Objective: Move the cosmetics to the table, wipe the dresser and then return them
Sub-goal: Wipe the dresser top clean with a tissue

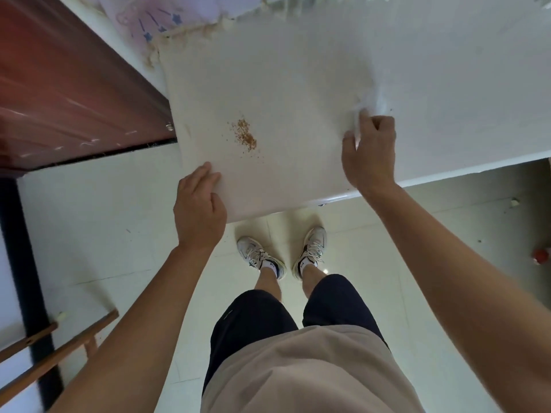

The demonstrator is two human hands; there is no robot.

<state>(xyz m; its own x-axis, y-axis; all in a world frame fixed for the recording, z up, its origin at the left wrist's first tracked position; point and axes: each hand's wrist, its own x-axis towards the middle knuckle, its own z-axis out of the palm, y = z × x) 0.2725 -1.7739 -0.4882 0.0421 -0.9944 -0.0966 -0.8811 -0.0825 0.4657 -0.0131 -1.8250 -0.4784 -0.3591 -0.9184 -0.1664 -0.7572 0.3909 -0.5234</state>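
Observation:
The white dresser top (298, 70) fills the upper middle of the head view, with no cosmetics on it. A small patch of brown crumbs (247, 135) lies on it near the front left. My right hand (369, 150) is over the top near its front edge and grips a blurred white cloth or tissue (372, 104) against the surface. My left hand (199, 204) rests with relaxed fingers on the front left corner of the dresser. No cosmetics are in view.
A reddish-brown wooden surface (65, 84) adjoins the dresser on the left. Stained, peeling wall (155, 40) lies behind. My feet in white shoes (280, 254) stand on the pale tiled floor. A wooden frame (56, 353) is at bottom left, a red object (542, 256) on the floor at right.

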